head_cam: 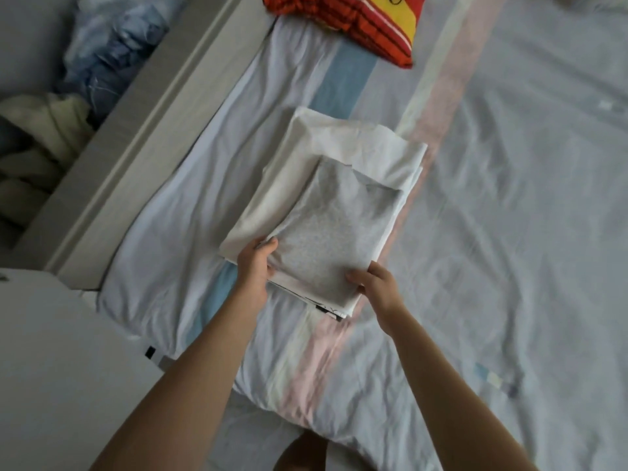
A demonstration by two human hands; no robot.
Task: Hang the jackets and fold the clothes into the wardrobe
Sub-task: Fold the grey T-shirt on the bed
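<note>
gripped near edge of folded stack (316, 283) (grey garment (339, 229) over white garment (326, 137)) with left hand (255, 266) and right hand (377, 283), on pillow (163, 239) at left of bed (509, 232). judged risk: far end sagging, folds slipping.

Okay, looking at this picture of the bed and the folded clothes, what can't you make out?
Head view throughout.
Fingers of the left hand and right hand: hidden under the grey folded garment they grip.
Black-and-white printed item: only an edge shows beneath the white folded garment.
Red striped garment: cut off by the top edge.
Blue and cream clothes beside the bed: blurred, kinds unclear.
</note>
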